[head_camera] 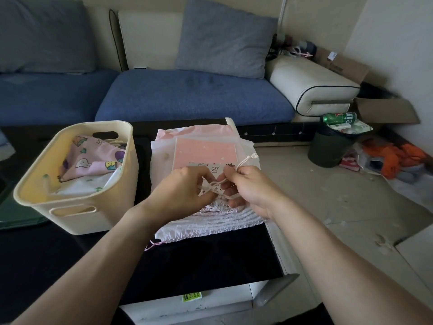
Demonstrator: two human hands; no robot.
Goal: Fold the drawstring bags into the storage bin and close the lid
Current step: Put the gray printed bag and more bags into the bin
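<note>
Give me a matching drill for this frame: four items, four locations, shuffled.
Items:
1. storage bin
2. patterned pink bag
3. green can
4. drawstring cord

Places:
A. on top of the dark trash bin
B. pinched between left hand and right hand
C. on the black table, left of the bag pile
D. inside the cream bin

Pairs: 1-C, 2-D, 3-A, 4-B

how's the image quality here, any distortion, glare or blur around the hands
Head view: wide-angle bending curves the sofa and floor edges; soft, dim daylight, no harsh glare; the left hand and right hand on the drawstring are fairly sharp, fine detail slightly smeared.
</note>
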